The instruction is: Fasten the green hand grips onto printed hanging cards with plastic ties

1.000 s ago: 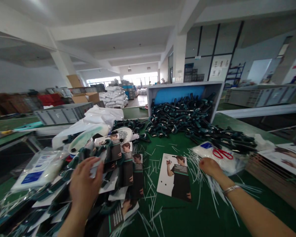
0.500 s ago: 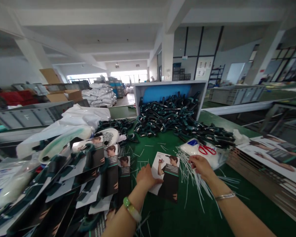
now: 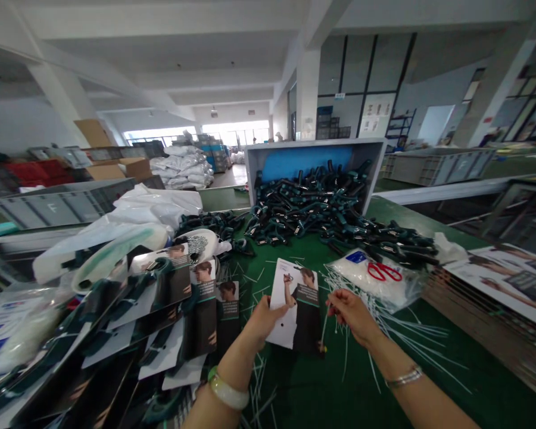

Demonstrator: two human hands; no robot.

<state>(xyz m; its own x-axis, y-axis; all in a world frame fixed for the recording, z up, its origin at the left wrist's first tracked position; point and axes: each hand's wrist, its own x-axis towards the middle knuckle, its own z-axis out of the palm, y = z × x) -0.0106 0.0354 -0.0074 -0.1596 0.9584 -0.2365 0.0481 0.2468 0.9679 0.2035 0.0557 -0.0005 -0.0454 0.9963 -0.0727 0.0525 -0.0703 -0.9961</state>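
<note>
My left hand grips the left edge of a printed backing card, thumb on its face, and holds it tilted up over the green table. To the right of the card, my right hand is closed in a pinch on a thin white cable tie that hangs down by the card's right edge. Behind that hand lies a spread bundle of white cable ties. A clear bag of cable ties with red-handled scissors on top lies just beyond.
A grey crate on its side spills a heap of dark green-handled tools at the back. Carded tools are piled at left. A stack of printed cards stands at right. Loose cable-tie pieces litter the green table.
My left hand has raised the card from the table. My right hand has come away from the cable-tie bundle, moving left toward the card with one tie.
</note>
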